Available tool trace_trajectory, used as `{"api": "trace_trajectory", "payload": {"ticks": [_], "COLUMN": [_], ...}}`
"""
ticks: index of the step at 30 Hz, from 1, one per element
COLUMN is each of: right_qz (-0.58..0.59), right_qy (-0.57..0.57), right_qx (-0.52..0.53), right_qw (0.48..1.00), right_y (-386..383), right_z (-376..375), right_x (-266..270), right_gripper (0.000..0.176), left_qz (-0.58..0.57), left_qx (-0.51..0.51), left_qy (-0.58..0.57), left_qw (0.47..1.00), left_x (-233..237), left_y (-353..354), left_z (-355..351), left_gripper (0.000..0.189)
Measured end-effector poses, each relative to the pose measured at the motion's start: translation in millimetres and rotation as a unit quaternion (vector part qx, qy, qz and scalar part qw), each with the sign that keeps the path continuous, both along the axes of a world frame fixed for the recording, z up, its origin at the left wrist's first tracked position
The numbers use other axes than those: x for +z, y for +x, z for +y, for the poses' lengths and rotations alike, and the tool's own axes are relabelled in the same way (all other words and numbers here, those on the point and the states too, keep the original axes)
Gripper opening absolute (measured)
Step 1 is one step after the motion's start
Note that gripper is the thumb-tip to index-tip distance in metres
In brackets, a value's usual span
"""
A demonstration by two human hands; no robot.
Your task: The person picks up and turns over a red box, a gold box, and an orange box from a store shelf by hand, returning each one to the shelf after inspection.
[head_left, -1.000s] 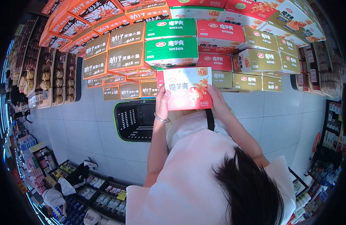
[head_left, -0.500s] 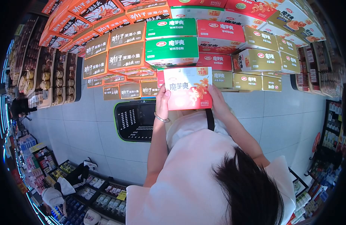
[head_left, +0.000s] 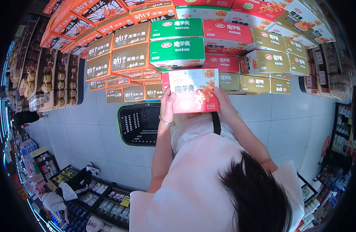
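A white and red snack box (head_left: 193, 92) is held up between my two hands, its printed front facing me. My left hand (head_left: 168, 103) grips the box's left side, the thumb lying on its front edge; a bracelet (head_left: 166, 121) circles that wrist. At the right side my right hand (head_left: 223, 103) is closed on the box's edge, with most of its fingers hidden behind. Just beyond the box rises a stack of snack boxes: green ones (head_left: 177, 50), red ones (head_left: 227, 33) and brown ones (head_left: 130, 57).
A black shopping basket (head_left: 136, 125) with a green rim stands on the tiled floor (head_left: 91, 133), left of my body. Shelves of goods (head_left: 62, 81) flank the stack on the left. Another person (head_left: 58, 201) bends by the shelves at the lower left.
My hands and the box stay almost still. At the far left edge, a dark-clad person has shifted slightly.
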State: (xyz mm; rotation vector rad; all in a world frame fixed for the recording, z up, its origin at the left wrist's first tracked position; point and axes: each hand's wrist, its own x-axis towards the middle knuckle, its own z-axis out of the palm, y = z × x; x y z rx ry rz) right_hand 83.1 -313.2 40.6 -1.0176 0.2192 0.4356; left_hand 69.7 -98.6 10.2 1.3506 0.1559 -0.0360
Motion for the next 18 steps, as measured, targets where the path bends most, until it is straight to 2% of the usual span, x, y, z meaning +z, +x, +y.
{"api": "trace_trajectory", "payload": {"ticks": [18], "right_qz": [0.004], "right_qy": [-0.005], "right_qx": [-0.005], "right_qw": [1.0], "right_y": [0.2], "right_z": [0.0], "right_x": [0.4], "right_gripper": [0.045], "left_qz": [-0.009], "left_qx": [-0.011], "left_qy": [0.001], "left_qw": [1.0], "left_x": [2.8], "left_y": [0.0], "left_z": [-0.4], "left_gripper": [0.061]}}
